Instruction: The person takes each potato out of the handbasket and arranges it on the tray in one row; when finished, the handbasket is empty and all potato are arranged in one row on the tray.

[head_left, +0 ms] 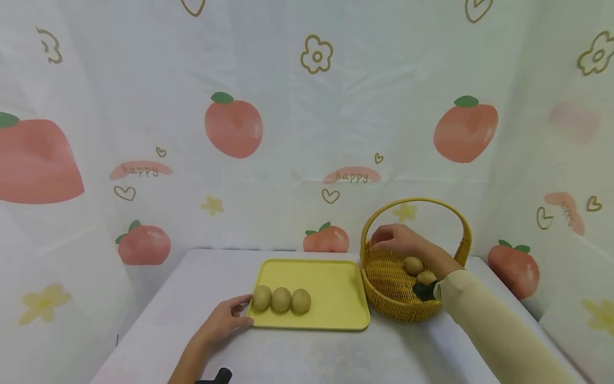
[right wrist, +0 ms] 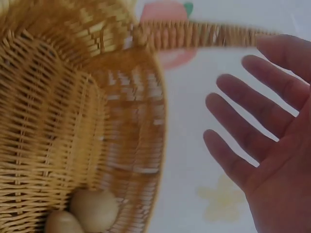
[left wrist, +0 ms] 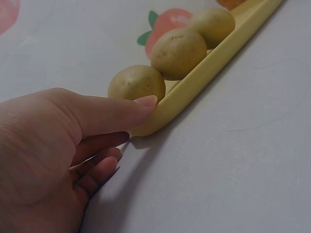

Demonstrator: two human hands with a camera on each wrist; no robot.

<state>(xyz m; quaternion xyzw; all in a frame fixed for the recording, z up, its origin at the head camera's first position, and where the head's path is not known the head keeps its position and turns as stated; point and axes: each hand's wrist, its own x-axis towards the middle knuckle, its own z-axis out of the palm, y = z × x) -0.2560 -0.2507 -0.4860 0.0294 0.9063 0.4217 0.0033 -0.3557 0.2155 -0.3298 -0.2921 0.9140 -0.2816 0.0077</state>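
My left hand (head_left: pixel 225 319) holds the near left corner of a yellow tray (head_left: pixel 331 293). In the left wrist view the thumb (left wrist: pixel 131 112) lies at the rim, beside the nearest potato (left wrist: pixel 136 83), with the other fingers curled below. Three round potatoes (head_left: pixel 281 300) sit in a row along the tray's left front part. Over the wicker basket (head_left: pixel 400 312) at the right, my right hand (head_left: pixel 400 240) is raised inside the handle's arch. Its fingers are spread and hold nothing in the right wrist view. Two potatoes (right wrist: pixel 95 209) lie in the basket.
The basket's tall handle (head_left: pixel 416 200) arches above the right forearm. A white cloth with fruit prints (head_left: pixel 278 176) hangs behind the white table (head_left: pixel 288 354) and at both sides. The basket stands close against the tray's right edge.
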